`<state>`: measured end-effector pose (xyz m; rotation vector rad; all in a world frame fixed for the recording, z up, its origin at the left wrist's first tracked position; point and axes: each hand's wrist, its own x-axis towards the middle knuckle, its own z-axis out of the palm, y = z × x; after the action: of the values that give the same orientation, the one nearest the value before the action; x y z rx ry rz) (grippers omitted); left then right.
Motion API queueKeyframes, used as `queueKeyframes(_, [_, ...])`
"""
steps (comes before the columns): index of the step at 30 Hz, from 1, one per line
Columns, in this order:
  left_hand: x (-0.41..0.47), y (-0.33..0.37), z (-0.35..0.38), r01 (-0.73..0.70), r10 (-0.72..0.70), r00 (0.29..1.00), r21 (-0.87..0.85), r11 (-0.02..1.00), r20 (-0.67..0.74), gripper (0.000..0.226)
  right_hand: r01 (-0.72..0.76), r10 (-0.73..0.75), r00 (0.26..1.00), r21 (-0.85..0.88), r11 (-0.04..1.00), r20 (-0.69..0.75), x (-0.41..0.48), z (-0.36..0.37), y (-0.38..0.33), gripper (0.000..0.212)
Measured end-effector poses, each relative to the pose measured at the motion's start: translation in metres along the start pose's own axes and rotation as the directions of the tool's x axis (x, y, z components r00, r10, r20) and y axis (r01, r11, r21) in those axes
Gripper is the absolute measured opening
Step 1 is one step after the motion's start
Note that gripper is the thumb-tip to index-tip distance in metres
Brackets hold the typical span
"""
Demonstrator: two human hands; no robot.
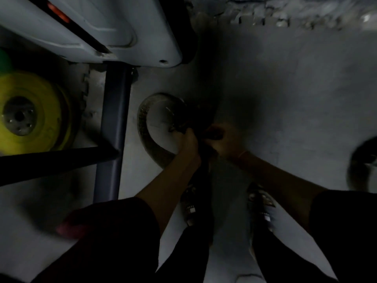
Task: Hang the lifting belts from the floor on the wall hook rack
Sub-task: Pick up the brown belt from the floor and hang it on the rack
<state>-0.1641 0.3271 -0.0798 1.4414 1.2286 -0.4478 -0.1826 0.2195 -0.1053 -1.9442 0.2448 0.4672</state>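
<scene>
A dark lifting belt (pixel 145 117) lies curled in a loop on the grey floor mat just ahead of my feet. My left hand (pixel 186 139) is closed around the belt's buckle end at the right side of the loop. Close beside it, my right hand (pixel 223 142) grips another dark part of the same belt. The two hands almost touch. A second dark belt (pixel 361 166) lies at the right edge of the view, partly cut off. The scene is dim and blurred, and no wall hook rack is in view.
A grey machine housing (pixel 114 31) overhangs at the upper left, with a blue steel frame post (pixel 114 123) below it. A yellow weight plate (pixel 34 113) lies at the far left. Jigsaw-edged mat tiles (pixel 285 19) run along the top.
</scene>
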Motion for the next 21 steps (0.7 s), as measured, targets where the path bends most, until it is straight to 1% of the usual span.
queueKeyframes(1, [-0.019,0.009,0.001,-0.048,0.048,0.999,0.026,0.998,0.004,0.059,-0.069,0.078,0.995,0.119,0.990,-0.069,-0.007,-0.013,-0.012,0.039])
queueKeyframes(2, [-0.046,0.022,0.002,-0.106,0.105,0.994,0.046,0.993,0.006,0.052,-0.116,0.148,0.982,0.242,0.963,-0.118,-0.015,-0.028,-0.027,0.048])
queueKeyframes(3, [-0.069,0.032,0.004,-0.157,0.156,0.987,0.055,0.986,0.030,0.047,-0.162,0.221,0.966,0.354,0.921,-0.133,-0.023,-0.042,-0.041,0.056])
queueKeyframes(4, [-0.094,0.046,0.006,-0.206,0.201,0.977,0.063,0.977,0.076,0.043,-0.202,0.282,0.953,0.464,0.862,-0.109,-0.033,-0.057,-0.060,0.057])
queueKeyframes(5, [-0.118,0.058,0.007,-0.243,0.236,0.965,0.060,0.968,0.112,0.039,-0.216,0.306,0.949,0.544,0.811,-0.079,-0.043,-0.072,-0.076,0.051])
queueKeyframes(6, [-0.137,0.071,0.007,-0.270,0.260,0.953,0.049,0.961,0.158,0.035,-0.221,0.319,0.944,0.569,0.792,-0.078,-0.053,-0.087,-0.093,0.047])
queueKeyframes(7, [-0.159,0.086,0.006,-0.276,0.265,0.939,0.021,0.961,0.219,0.032,-0.208,0.319,0.943,0.585,0.784,-0.093,-0.063,-0.101,-0.107,0.046])
queueKeyframes(9, [-0.198,0.116,0.004,-0.288,0.273,0.915,0.007,0.958,0.296,0.028,-0.174,0.357,0.921,0.659,0.732,-0.153,-0.086,-0.132,-0.146,0.050])
queueKeyframes(10, [-0.217,0.131,0.003,-0.277,0.262,0.899,-0.009,0.961,0.351,0.025,-0.145,0.368,0.908,0.673,0.725,-0.200,-0.098,-0.149,-0.167,0.043])
queueKeyframes(11, [-0.233,0.144,0.003,-0.269,0.262,0.879,-0.039,0.962,0.398,0.028,-0.096,0.363,0.894,0.681,0.726,-0.261,-0.108,-0.164,-0.187,0.035])
queueKeyframes(12, [-0.250,0.156,0.002,-0.260,0.257,0.862,-0.055,0.964,0.437,0.038,-0.053,0.355,0.884,0.689,0.723,-0.305,-0.118,-0.180,-0.209,0.036])
queueKeyframes(13, [-0.270,0.170,-0.001,-0.284,0.286,0.844,-0.074,0.956,0.454,0.044,-0.011,0.336,0.885,0.708,0.706,-0.322,-0.128,-0.193,-0.229,0.038])
queueKeyframes(14, [-0.294,0.186,-0.004,-0.321,0.338,0.828,-0.115,0.940,0.447,0.042,0.021,0.314,0.896,0.735,0.678,-0.315,-0.139,-0.205,-0.252,0.036])
queueKeyframes(15, [-0.318,0.200,-0.007,-0.373,0.397,0.806,-0.143,0.917,0.440,0.036,0.047,0.284,0.905,0.740,0.671,-0.315,-0.147,-0.216,-0.272,0.033])
queueKeyframes(17, [-0.361,0.232,-0.016,-0.479,0.497,0.747,-0.160,0.863,0.442,0.032,0.094,0.232,0.911,0.721,0.687,-0.340,-0.163,-0.238,-0.312,0.035])
queueKeyframes(19, [-0.399,0.260,-0.026,-0.565,0.581,0.686,-0.182,0.805,0.439,0.035,0.142,0.195,0.910,0.716,0.683,-0.366,-0.180,-0.261,-0.354,0.034])
queueKeyframes(21, [-0.435,0.288,-0.037,-0.627,0.637,0.611,-0.203,0.752,0.470,0.036,0.197,0.141,0.911,0.709,0.677,-0.388,-0.197,-0.284,-0.396,0.037])
